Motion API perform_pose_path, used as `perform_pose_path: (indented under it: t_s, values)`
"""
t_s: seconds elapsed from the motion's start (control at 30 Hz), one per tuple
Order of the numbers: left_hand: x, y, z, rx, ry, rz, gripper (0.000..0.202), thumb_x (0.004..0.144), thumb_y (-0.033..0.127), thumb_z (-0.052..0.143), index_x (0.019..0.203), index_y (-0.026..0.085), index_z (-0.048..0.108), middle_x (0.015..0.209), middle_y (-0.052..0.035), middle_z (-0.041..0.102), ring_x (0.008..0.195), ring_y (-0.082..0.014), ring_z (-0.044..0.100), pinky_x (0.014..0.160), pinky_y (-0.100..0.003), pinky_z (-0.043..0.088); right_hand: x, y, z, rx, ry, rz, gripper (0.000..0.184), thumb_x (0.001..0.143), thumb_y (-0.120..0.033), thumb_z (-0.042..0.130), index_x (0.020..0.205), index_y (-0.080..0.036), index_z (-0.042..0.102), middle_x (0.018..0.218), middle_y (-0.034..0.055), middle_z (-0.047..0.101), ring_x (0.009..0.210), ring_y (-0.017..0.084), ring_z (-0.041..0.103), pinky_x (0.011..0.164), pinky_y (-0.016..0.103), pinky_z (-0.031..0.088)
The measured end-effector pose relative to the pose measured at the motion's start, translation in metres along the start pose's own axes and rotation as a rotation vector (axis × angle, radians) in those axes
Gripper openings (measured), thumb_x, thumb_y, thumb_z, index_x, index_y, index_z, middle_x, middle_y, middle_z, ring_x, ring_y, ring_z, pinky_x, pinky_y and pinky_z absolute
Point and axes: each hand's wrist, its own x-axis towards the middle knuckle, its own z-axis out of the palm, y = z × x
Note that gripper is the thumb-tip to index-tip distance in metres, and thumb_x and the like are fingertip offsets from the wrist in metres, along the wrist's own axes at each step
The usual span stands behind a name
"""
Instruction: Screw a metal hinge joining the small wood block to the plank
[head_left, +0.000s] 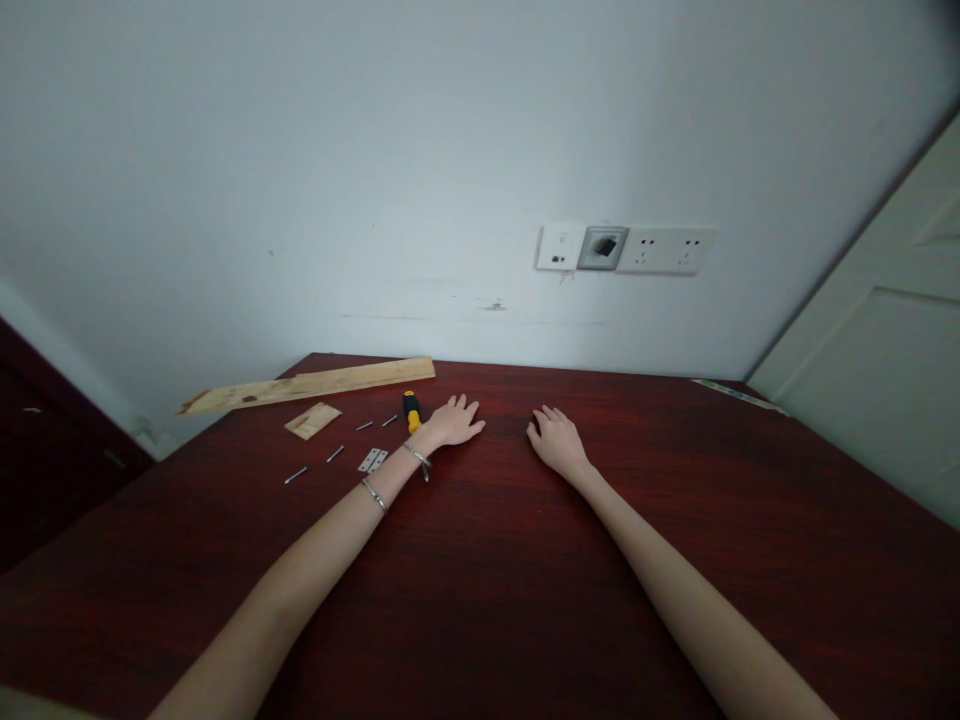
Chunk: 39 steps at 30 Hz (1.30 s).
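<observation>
My left hand [454, 421] lies flat on the dark red table [675, 520], fingers spread, holding nothing. Its wrist carries two thin bracelets. Just left of it lies a screwdriver with a yellow and black handle [412, 411]. My right hand [555, 439] also rests flat and open on the table, a short gap to the right of the left hand. A small metal hinge [372, 460] sits beside my left forearm. Several loose screws [335, 454] are scattered to its left.
A long wooden plank [307, 385] lies along the table's far left edge, with a small wooden piece [312, 420] in front of it. Wall sockets [626, 249] sit on the white wall behind. A pale door [885, 340] stands at the right.
</observation>
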Motion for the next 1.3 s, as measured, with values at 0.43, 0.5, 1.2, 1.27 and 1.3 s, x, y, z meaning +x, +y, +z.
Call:
perform_pose_path:
  t_s: [0.43, 0.5, 1.2, 1.27, 1.3]
  values:
    - [-0.004, 0.003, -0.001, 0.011, 0.01, -0.007, 0.069, 0.097, 0.054, 0.028, 0.151, 0.011, 0.028, 0.157, -0.02, 0.022, 0.145, -0.036, 0.02, 0.114, -0.045, 0.027, 0.0, 0.0, 0.001, -0.001, 0.021, -0.008, 0.048, 0.095, -0.03, 0.037, 0.133, -0.006, 0.056, 0.145, 0.018, 0.049, 0.136, 0.033, 0.041, 0.11, 0.041, 0.032]
    - [-0.004, 0.003, -0.001, 0.008, 0.018, -0.012, 0.068, 0.097, 0.053, 0.028, 0.151, 0.011, 0.028, 0.157, -0.0198, 0.022, 0.145, -0.0357, 0.02, 0.114, -0.045, 0.026, 0.0, 0.0, 0.001, -0.002, 0.024, -0.015, 0.048, 0.095, -0.029, 0.037, 0.132, -0.005, 0.057, 0.145, 0.0184, 0.049, 0.136, 0.033, 0.042, 0.11, 0.041, 0.033]
    - [-0.003, -0.001, 0.004, -0.029, -0.004, -0.002, 0.071, 0.096, 0.058, 0.024, 0.152, 0.014, 0.024, 0.158, -0.0187, 0.017, 0.146, -0.0361, 0.016, 0.115, -0.046, 0.025, -0.001, 0.0, 0.0, 0.019, 0.001, -0.019, 0.049, 0.095, -0.029, 0.037, 0.132, -0.004, 0.056, 0.144, 0.0205, 0.049, 0.137, 0.035, 0.04, 0.11, 0.045, 0.034]
    - [-0.004, -0.001, -0.001, -0.064, -0.036, 0.002, 0.072, 0.095, 0.057, 0.026, 0.152, 0.013, 0.023, 0.159, -0.0192, 0.015, 0.146, -0.0365, 0.015, 0.115, -0.046, 0.024, 0.001, -0.002, -0.005, 0.03, -0.001, -0.028, 0.047, 0.093, -0.028, 0.039, 0.129, -0.003, 0.058, 0.14, 0.0223, 0.052, 0.133, 0.037, 0.044, 0.107, 0.048, 0.037]
    - [-0.005, -0.002, -0.004, -0.087, -0.056, 0.004, 0.073, 0.095, 0.058, 0.027, 0.153, 0.013, 0.022, 0.159, -0.0193, 0.014, 0.147, -0.0364, 0.014, 0.115, -0.046, 0.024, 0.004, -0.003, -0.007, 0.037, -0.001, -0.036, 0.046, 0.092, -0.027, 0.04, 0.128, -0.003, 0.059, 0.138, 0.0231, 0.054, 0.13, 0.038, 0.047, 0.106, 0.048, 0.038]
